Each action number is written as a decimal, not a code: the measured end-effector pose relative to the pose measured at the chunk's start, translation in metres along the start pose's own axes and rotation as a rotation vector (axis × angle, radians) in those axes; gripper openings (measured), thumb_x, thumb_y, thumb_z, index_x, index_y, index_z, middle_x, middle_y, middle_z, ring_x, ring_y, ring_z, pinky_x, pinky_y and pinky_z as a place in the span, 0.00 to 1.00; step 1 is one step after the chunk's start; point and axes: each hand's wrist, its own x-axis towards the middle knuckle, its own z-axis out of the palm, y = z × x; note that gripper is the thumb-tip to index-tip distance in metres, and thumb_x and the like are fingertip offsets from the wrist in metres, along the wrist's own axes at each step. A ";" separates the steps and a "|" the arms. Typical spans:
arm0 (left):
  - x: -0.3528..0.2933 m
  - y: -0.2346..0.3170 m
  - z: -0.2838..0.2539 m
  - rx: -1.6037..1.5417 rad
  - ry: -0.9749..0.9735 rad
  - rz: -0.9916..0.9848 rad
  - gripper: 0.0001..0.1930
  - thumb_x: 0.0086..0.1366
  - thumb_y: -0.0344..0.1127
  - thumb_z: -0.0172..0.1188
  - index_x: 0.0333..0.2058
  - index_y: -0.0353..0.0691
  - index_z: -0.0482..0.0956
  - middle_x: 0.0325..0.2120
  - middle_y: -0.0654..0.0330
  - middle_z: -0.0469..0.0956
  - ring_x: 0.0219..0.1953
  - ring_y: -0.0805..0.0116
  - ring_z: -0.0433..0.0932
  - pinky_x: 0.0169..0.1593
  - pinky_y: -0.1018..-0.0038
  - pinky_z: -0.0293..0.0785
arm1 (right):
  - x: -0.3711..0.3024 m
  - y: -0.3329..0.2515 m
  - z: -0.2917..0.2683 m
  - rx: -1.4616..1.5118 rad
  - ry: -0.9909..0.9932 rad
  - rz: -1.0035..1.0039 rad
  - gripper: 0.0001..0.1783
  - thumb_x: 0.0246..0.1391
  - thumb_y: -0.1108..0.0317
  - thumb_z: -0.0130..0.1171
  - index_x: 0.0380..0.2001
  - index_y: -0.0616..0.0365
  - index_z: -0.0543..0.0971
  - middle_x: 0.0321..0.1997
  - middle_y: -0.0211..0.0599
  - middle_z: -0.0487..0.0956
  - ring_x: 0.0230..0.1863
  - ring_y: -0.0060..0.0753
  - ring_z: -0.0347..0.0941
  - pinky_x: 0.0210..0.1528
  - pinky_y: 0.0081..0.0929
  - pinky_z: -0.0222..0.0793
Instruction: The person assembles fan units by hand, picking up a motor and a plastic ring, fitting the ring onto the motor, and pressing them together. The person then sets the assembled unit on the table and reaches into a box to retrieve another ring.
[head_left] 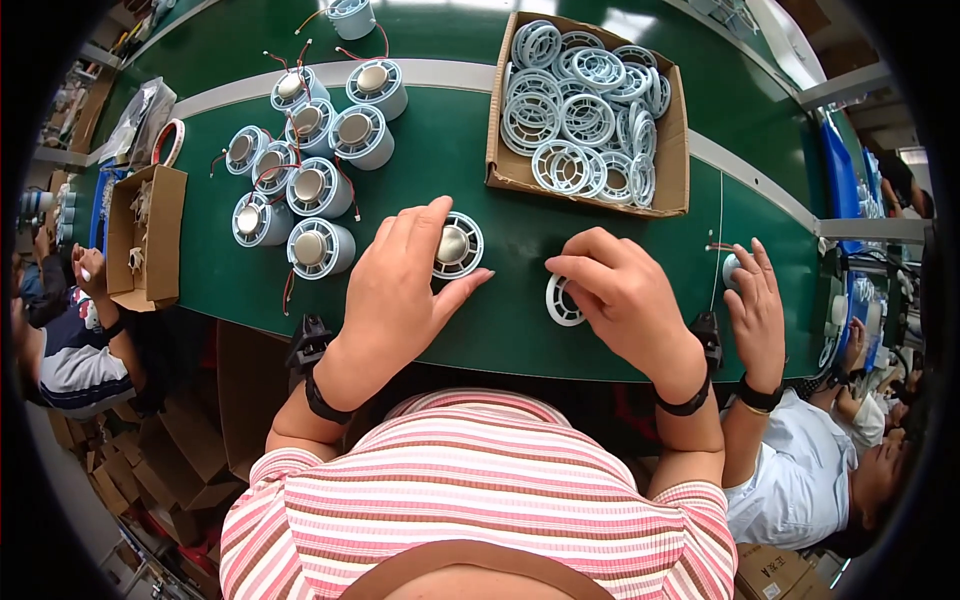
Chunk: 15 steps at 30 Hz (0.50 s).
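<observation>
My left hand (392,275) curves around a light-blue round housing (458,243) with a silver metal disc in its spoked top. Its thumb and fingers lie against the housing's side, and the palm covers part of it. To the right, my right hand (622,300) has its fingers bent over a pale slotted plastic ring (563,302), tilted near the table surface. Thumb and fingertips pinch the ring's edge, and part of the ring is hidden beneath them. Several similar housings (320,188) with silver discs and thin red and black wires stand together at the left.
A cardboard box (588,197) full of pale rings sits at the back right of the green table (420,130). Another cardboard box (160,235) stands at the left edge. A co-worker's hand (757,320) holds a pale round part at the right; another person works at the far left.
</observation>
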 end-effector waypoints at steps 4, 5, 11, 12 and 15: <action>-0.004 -0.003 -0.004 -0.096 -0.125 -0.080 0.38 0.56 0.35 0.77 0.65 0.43 0.71 0.55 0.52 0.73 0.49 0.59 0.79 0.47 0.65 0.80 | -0.014 0.006 0.017 0.010 -0.020 0.066 0.21 0.48 0.77 0.70 0.49 0.58 0.82 0.48 0.43 0.79 0.45 0.43 0.78 0.47 0.34 0.74; -0.004 -0.004 -0.005 -0.149 -0.169 -0.092 0.38 0.56 0.33 0.76 0.65 0.45 0.70 0.54 0.52 0.73 0.48 0.61 0.79 0.47 0.66 0.80 | -0.020 0.002 0.020 -0.001 0.062 0.157 0.25 0.47 0.76 0.72 0.51 0.58 0.80 0.49 0.44 0.78 0.46 0.44 0.78 0.48 0.35 0.74; -0.003 0.008 -0.002 -0.548 -0.286 -0.279 0.37 0.58 0.26 0.73 0.66 0.46 0.70 0.54 0.57 0.74 0.50 0.68 0.79 0.48 0.73 0.83 | -0.037 -0.022 0.060 -0.186 0.285 0.269 0.41 0.42 0.72 0.77 0.62 0.60 0.73 0.54 0.45 0.77 0.52 0.49 0.77 0.55 0.38 0.74; -0.004 0.010 0.001 -0.614 -0.303 -0.265 0.37 0.59 0.24 0.72 0.66 0.46 0.69 0.55 0.58 0.74 0.51 0.70 0.78 0.48 0.75 0.83 | -0.039 -0.021 0.061 -0.183 0.285 0.270 0.41 0.42 0.72 0.77 0.62 0.60 0.73 0.54 0.45 0.77 0.52 0.49 0.77 0.55 0.38 0.74; -0.006 0.013 0.011 -0.742 -0.340 -0.268 0.37 0.59 0.21 0.71 0.67 0.43 0.68 0.55 0.58 0.73 0.53 0.71 0.78 0.49 0.76 0.83 | -0.038 -0.021 0.061 0.120 0.396 0.325 0.45 0.42 0.76 0.75 0.66 0.60 0.69 0.56 0.45 0.77 0.57 0.49 0.76 0.60 0.39 0.73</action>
